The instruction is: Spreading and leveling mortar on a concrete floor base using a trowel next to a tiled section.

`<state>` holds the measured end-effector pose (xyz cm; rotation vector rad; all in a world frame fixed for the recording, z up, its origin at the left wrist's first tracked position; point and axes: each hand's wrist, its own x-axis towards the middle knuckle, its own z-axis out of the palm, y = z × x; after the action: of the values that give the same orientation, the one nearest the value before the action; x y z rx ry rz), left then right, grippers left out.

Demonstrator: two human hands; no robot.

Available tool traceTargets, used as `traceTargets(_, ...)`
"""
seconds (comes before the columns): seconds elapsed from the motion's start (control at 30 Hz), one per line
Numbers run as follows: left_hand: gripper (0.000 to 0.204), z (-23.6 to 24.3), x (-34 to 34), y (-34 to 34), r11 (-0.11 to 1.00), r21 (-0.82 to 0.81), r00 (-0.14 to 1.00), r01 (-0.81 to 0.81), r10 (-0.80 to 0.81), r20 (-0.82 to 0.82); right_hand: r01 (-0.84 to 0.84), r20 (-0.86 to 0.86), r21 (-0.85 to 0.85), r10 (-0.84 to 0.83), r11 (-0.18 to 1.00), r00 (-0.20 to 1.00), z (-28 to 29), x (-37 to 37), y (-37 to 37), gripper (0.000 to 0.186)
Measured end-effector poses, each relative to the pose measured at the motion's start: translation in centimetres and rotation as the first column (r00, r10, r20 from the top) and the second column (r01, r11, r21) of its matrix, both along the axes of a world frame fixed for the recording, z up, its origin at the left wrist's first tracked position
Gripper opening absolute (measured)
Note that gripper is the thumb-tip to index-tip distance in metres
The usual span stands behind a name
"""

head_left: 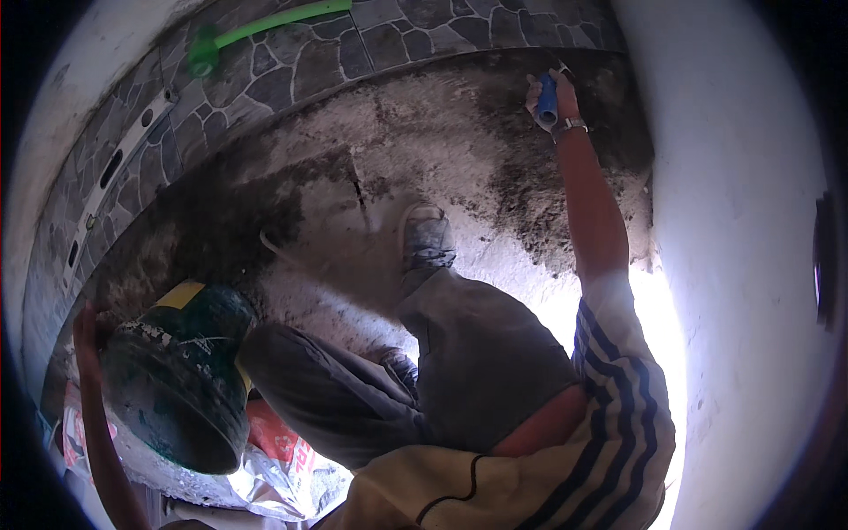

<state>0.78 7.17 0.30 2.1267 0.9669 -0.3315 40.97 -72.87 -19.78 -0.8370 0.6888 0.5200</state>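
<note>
My right hand point(564, 95) is reached far forward over the floor, closed around the blue handle of a trowel point(548, 104). A sliver of metal shows beyond the fingers; most of the blade is lost against the dark ground. Under it lies a rough floor point(477, 132), with dark, wet-looking material in patches over a paler base. My left hand point(88, 331) is low at the left, beside a dark green bucket point(190, 371) with a yellow patch, which looks tilted. Its fingers are in shadow, and whether they touch the bucket I cannot tell.
Stone-patterned tiles point(309, 66) border the far and left sides. On them lie a long spirit level point(115, 168) and a bright green hose-like tube point(283, 22). A pale wall point(724, 221) rises at the right. A red-and-white sack point(283, 450) lies behind the bucket, near my knee.
</note>
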Motion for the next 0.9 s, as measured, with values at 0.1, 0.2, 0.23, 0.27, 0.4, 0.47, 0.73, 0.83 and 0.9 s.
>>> traceTargets(0.1,0.051,0.2,0.2,0.0,0.999,-0.03,0.999,-0.017,0.016,-0.048,0.007,-0.031,0.105,-0.004,0.994,1.0,0.3,0.3,1.2,0.037)
traceTargets(0.2,0.048,0.6,0.6,-1.1,1.0,0.011,0.999,-0.018,0.018,-0.042,0.007,-0.005,0.016,-0.007,1.0,1.0,0.3,-0.8,4.6,0.031)
traceTargets(0.23,0.047,0.8,0.8,-1.7,0.999,0.038,0.999,-0.002,0.004,-0.051,0.004,0.037,-0.116,0.0,0.993,0.999,0.2,-1.5,6.4,0.028)
traceTargets(0.27,0.047,1.1,1.1,-2.1,0.999,0.042,0.998,-0.009,0.011,-0.056,-0.016,0.076,-0.252,0.036,0.968,0.996,1.8,-3.2,9.7,0.028)
traceTargets(0.4,0.045,0.8,0.7,-1.2,1.0,-0.014,0.999,0.015,-0.016,-0.031,0.023,-0.007,-0.092,-0.024,0.996,1.0,4.1,-8.4,19.8,0.025)
traceTargets(0.47,0.044,0.3,0.7,-0.8,1.0,0.001,1.0,0.004,-0.004,0.004,0.044,-0.054,0.029,-0.043,0.999,0.998,2.9,-10.5,23.0,0.024)
traceTargets(0.73,0.046,0.4,-0.1,-1.2,0.998,0.059,1.0,-0.009,0.008,0.02,-0.452,-0.109,-0.179,0.439,0.874,0.892,3.9,-18.1,21.8,0.026)
traceTargets(0.83,0.047,1.3,1.8,-2.5,0.997,-0.062,0.997,0.035,-0.039,-0.071,-0.539,-0.118,-0.659,0.636,0.525,0.763,0.9,-19.3,17.6,0.031)
traceTargets(0.9,0.048,1.4,2.2,-3.8,1.0,-0.021,0.998,0.005,-0.006,-0.057,-0.565,-0.167,-0.813,0.874,0.139,0.457,1.5,-18.9,16.5,0.057)
